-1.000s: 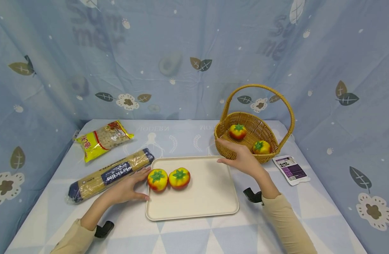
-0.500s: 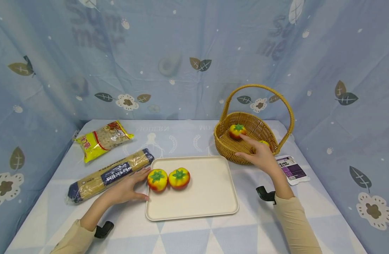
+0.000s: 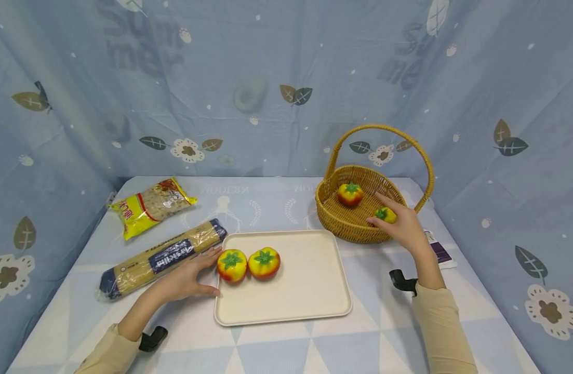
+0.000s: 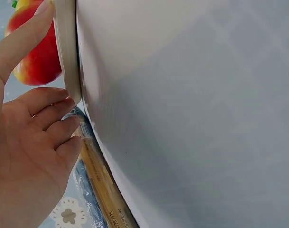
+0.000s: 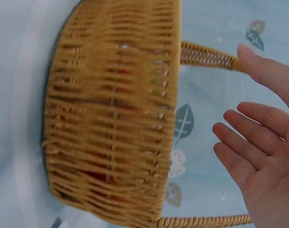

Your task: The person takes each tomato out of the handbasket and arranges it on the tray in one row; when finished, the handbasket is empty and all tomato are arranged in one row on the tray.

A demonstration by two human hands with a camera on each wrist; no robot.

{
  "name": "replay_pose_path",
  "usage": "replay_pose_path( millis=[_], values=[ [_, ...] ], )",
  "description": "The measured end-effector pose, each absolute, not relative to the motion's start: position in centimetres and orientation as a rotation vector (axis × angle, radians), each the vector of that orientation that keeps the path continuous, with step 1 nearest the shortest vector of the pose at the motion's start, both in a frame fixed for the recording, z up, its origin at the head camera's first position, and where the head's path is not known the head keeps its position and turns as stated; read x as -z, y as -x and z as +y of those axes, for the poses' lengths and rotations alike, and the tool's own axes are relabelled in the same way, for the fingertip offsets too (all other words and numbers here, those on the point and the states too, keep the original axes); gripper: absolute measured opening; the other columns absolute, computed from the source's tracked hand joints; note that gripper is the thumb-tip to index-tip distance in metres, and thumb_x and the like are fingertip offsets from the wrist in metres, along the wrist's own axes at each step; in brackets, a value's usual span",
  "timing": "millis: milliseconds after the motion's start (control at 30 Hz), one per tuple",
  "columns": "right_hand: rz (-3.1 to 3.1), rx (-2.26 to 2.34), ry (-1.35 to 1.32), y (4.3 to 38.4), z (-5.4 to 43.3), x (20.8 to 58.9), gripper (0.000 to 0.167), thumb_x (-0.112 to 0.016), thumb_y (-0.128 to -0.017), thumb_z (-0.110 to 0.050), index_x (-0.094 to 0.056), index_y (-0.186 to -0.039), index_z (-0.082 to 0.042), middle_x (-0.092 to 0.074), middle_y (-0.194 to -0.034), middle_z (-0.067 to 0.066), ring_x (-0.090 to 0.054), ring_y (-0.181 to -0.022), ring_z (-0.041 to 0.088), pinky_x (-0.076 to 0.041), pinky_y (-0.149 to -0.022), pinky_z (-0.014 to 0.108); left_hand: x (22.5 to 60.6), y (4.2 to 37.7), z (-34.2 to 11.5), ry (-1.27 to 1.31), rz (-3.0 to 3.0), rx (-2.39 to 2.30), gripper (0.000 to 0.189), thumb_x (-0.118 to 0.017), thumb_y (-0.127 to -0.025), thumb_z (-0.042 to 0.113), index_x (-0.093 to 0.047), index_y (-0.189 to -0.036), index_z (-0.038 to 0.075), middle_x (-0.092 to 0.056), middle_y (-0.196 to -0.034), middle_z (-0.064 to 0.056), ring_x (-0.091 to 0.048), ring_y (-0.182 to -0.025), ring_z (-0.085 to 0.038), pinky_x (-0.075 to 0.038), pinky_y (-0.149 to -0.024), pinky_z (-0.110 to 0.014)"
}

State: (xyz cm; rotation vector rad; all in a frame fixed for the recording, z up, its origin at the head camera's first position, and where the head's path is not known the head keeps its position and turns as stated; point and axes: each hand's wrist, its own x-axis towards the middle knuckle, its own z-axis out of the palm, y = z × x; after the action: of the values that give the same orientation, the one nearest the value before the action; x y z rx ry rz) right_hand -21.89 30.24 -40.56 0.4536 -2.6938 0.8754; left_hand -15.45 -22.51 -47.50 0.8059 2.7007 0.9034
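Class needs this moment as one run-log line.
Left hand: at cream rectangular tray; right hand: over brown wicker basket, gripping nothing; tray: two round red-yellow fruits; basket: two more.

In front of you four red-and-yellow fruits (image 3: 264, 263), one cream tray (image 3: 309, 280), one handled wicker basket (image 3: 342, 226), one spaghetti packet (image 3: 171, 257), one yellow-ended food bag (image 3: 150, 206), one purple-and-white packet (image 3: 440, 251), two black wrist mounts (image 3: 402, 281), two beige sleeves (image 3: 442, 327), your two hands (image 3: 188, 279)
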Motion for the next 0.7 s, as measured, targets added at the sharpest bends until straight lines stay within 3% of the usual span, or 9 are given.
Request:
replay_pose_path(
  millis=[67,100,367,567,700],
  values=[
    [-2.708,-0.874,-0.444,22.0,30.5,40.6,0.069,-0.074,-0.086,-0.028,-0.044,-0.145,-0.006,-0.048,-0.140,0.022,-0.057,-0.103,0.042,-0.047,-0.082,0.050,47.5,15.4,-22.5,-0.807,2.702,-0.903,0.099,-0.082,-0.071,0.045,-0.038,-0.144,-0.005,-0.030,-0.151,-0.023,-0.026,-0.138,-0.045,-0.021,-0.110,-0.062],
    [-2.719,-0.872,-0.438,22.0,30.6,40.6,0.069,-0.074,-0.087,-0.028,-0.043,-0.145,-0.006,-0.048,-0.140,0.022,-0.057,-0.097,0.042,-0.047,-0.081,0.051,47.5,15.4,-22.5,-0.808,2.704,-0.902,0.099,-0.082,-0.071,0.045,-0.038,-0.144,-0.005,-0.030,-0.151,-0.023,-0.026,-0.138,-0.044,-0.021,-0.110,-0.062],
    [-2.796,-0.847,-0.391,22.9,31.4,40.8,0.069,-0.073,-0.088,-0.025,-0.042,-0.145,-0.002,-0.047,-0.140,0.026,-0.051,-0.118,0.046,-0.047,-0.089,0.058,47.5,15.4,-22.4,-0.810,2.706,-0.913,0.099,-0.082,-0.071,0.045,-0.038,-0.144,-0.006,-0.031,-0.151,-0.022,-0.026,-0.138,-0.044,-0.021,-0.111,-0.061],
    [-2.907,-0.816,-0.300,23.9,31.4,41.2,0.068,-0.072,-0.089,-0.020,-0.040,-0.145,0.001,-0.048,-0.137,0.029,-0.058,-0.089,0.037,-0.049,-0.076,0.045,47.5,15.5,-22.4,-0.814,2.699,-0.921,0.099,-0.082,-0.071,0.045,-0.038,-0.144,-0.006,-0.031,-0.151,-0.022,-0.026,-0.138,-0.044,-0.021,-0.111,-0.061],
    [-2.975,-0.805,-0.237,24.5,31.3,41.3,0.067,-0.070,-0.089,-0.015,-0.038,-0.144,0.005,-0.047,-0.136,0.032,-0.057,-0.094,0.036,-0.049,-0.075,0.044,47.5,15.5,-22.4,-0.811,2.696,-0.917,0.099,-0.082,-0.071,0.045,-0.038,-0.144,-0.005,-0.030,-0.152,-0.022,-0.026,-0.138,-0.044,-0.021,-0.111,-0.061]
  ],
)
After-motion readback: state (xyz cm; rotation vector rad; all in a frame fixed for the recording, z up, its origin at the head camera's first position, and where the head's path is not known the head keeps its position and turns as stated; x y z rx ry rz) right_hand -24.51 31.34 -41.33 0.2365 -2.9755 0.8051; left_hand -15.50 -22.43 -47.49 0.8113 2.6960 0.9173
